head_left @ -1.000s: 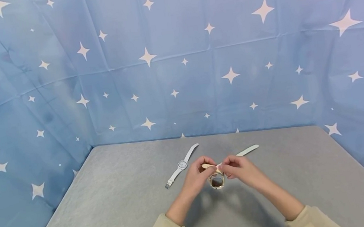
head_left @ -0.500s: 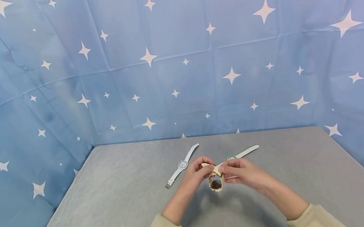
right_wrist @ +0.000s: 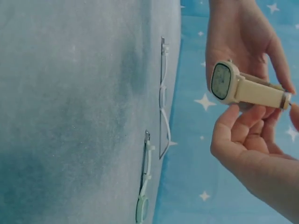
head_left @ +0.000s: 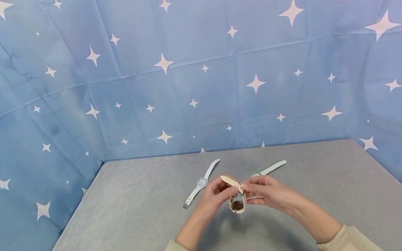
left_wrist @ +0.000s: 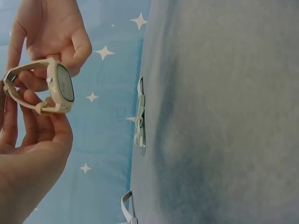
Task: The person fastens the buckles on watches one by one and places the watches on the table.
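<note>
A cream wristwatch [head_left: 237, 207] hangs between both hands above the table, its strap bent into a loop and its face downward. My left hand [head_left: 214, 196] pinches the strap, whose free end sticks up past the thumb. With thumb and fingers, my right hand [head_left: 269, 191] pinches the strap at the buckle end. In the right wrist view, the metal buckle [right_wrist: 285, 100] lies by the right fingertips and the strap passes through it. The left wrist view shows the squarish watch case [left_wrist: 60, 86] from the side; whether the buckle pin sits in a hole cannot be made out.
A white wristwatch [head_left: 201, 182] lies stretched out on the grey table [head_left: 122, 217], left of the hands. Behind the right hand lies a pale green wristwatch [head_left: 273, 167], partly hidden. A blue star-patterned curtain [head_left: 210, 79] surrounds the table's back and sides.
The right hand has shifted slightly right and down, uncovering the green watch's case. More of the cream strap's free end now rises above the left thumb, and the watch case has tilted.
</note>
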